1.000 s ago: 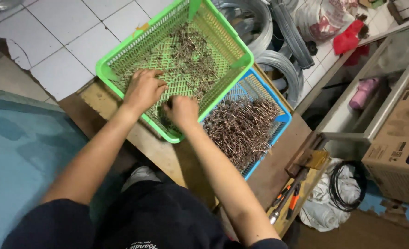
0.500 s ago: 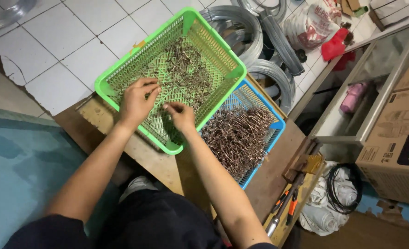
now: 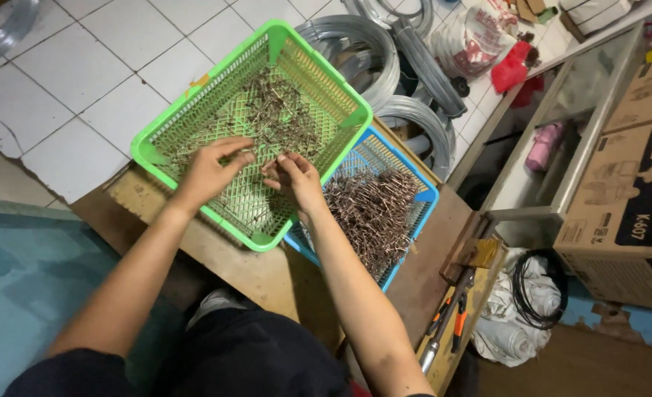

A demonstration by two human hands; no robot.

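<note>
Green basket [image 3: 165, 131] sits on the wooden bench [image 3: 252, 273], overlapping a blue basket [image 3: 414, 187] w/ a bigger heap, and the small metal pieces [image 3: 282, 117] lie loose on its mesh floor. They look stiff, light and prob tangly, so I'd pick one by its end w/ fingertips. Both forearms reach in: left hand [image 3: 212, 170] fingers bunched, pinching a piece or two; right hand [image 3: 296, 176] curled, can't tell if it grips anything.

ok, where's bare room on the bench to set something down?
Bare wood lies below the green basket, between the forearms. Another strip sits between the blue basket and pliers. Both baskets are crowded; left hand and right hand fill the green one.
</note>
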